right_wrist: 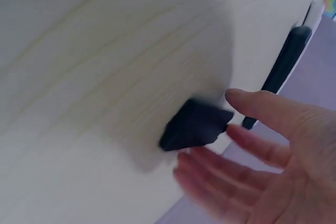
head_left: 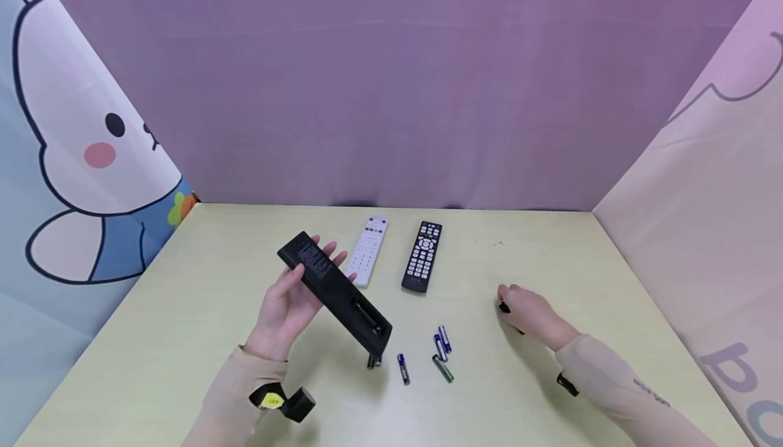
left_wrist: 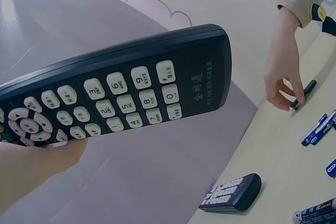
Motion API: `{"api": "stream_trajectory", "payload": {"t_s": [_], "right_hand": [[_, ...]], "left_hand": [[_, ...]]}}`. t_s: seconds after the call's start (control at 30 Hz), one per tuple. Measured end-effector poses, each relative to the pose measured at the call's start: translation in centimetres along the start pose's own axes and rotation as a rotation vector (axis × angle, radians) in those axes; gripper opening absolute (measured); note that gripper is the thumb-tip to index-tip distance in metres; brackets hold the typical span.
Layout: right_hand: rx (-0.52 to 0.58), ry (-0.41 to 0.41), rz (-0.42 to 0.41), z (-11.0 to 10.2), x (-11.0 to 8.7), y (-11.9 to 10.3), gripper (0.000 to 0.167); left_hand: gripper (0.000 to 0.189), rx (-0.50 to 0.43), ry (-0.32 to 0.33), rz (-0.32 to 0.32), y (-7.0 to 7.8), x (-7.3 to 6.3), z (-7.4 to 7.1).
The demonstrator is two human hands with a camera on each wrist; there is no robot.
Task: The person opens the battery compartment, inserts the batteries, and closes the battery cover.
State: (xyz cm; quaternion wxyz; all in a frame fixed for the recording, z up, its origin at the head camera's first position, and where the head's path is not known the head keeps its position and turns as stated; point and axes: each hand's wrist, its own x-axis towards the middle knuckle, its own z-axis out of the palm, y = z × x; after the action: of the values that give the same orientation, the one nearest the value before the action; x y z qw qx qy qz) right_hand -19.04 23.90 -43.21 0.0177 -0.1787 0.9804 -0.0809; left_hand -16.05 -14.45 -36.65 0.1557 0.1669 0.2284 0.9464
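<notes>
My left hand point(head_left: 286, 308) grips a black remote control point(head_left: 330, 287) tilted above the table, its back toward the head camera and its long battery compartment point(head_left: 367, 314) uncovered. The left wrist view shows its white-buttoned front. At the right, my right hand point(head_left: 533, 312) is low at the tabletop. Its thumb and fingers are around the edge of a small black battery cover point(right_wrist: 195, 125), which stands out blurred in the right wrist view. Several batteries point(head_left: 441, 346) lie on the table between the hands, and a pair point(head_left: 370, 362) shows just below the held remote's lower end.
A white remote point(head_left: 368, 250) and another black remote point(head_left: 422, 257) lie face up toward the back of the pale table point(head_left: 245, 236). A purple cloth wall point(head_left: 391, 94) rises behind it, with printed panels on both sides.
</notes>
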Motion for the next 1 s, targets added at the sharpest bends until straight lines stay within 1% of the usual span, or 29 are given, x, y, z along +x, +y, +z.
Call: {"api": "stream_trajectory", "payload": {"t_s": [0.07, 0.13, 0.2, 0.27, 0.37, 0.57, 0.67, 0.83, 0.9, 1.0], "right_hand": [[-0.083, 0.05, -0.004, -0.1, -0.2, -0.7, 0.016], [-0.138, 0.112, -0.005, -0.2, -0.2, -1.5, 0.018], [-0.143, 0.161, -0.002, -0.3, -0.2, -2.4, 0.021], [-0.096, 0.172, 0.001, -0.5, -0.1, -3.3, 0.024], [-0.022, 0.156, -0.001, -0.6, 0.1, -4.6, 0.024], [0.079, 0.138, -0.003, -0.1, 0.0, -6.6, 0.021], [0.181, 0.093, 0.038, 0.3, 0.0, -7.3, 0.019], [0.388, -0.006, 0.138, 1.1, 0.1, -8.2, 0.018], [0.44, -0.031, 0.155, 1.4, 0.2, -8.4, 0.019], [0.471, -0.052, 0.164, 1.9, 0.1, -8.7, 0.02]], "left_hand": [[0.037, 0.007, 0.006, 0.001, 0.0, 0.0, 0.0], [0.037, 0.012, 0.007, 0.001, 0.0, 0.0, 0.1], [0.038, 0.012, 0.005, 0.0, 0.1, 0.1, 0.1], [0.038, 0.012, 0.003, -0.002, 0.1, 0.1, 0.1], [0.038, 0.019, 0.005, -0.003, 0.1, 0.2, 0.1], [0.038, 0.033, 0.018, -0.002, 0.0, 0.2, 0.1], [0.038, 0.032, 0.021, -0.001, -0.1, 0.2, 0.0], [0.037, 0.027, 0.014, -0.004, -0.2, 0.2, -0.1], [0.037, 0.025, 0.012, -0.003, -0.2, 0.2, -0.1], [0.037, 0.024, 0.013, -0.004, -0.2, 0.1, -0.2]]}}
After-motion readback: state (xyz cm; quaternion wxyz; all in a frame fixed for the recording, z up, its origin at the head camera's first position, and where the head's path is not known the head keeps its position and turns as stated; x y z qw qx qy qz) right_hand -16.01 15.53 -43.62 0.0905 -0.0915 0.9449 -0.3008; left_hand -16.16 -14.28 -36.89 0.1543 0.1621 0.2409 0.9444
